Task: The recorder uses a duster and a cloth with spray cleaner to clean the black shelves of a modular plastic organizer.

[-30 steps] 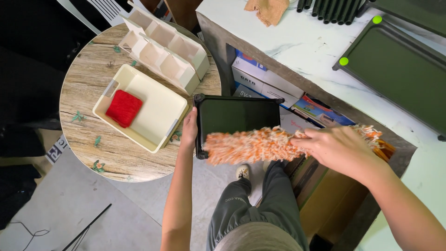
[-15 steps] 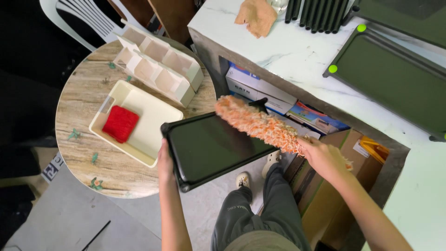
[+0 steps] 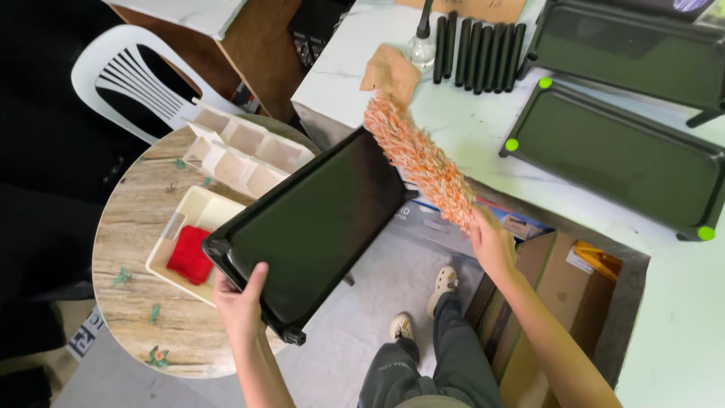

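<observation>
Black tray (image 3: pixel 313 227) and orange duster (image 3: pixel 419 160) — both gripped

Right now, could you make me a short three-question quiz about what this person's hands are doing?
1. True or false: the left hand grips the black tray by its near edge.
2. What does the right hand hold? A) a spray bottle B) an orange fluffy duster C) a red cloth
3. Fill in: the red cloth lies in a cream ___ on the round table.

Key: 1 true; 2 B; 3 box.
</observation>
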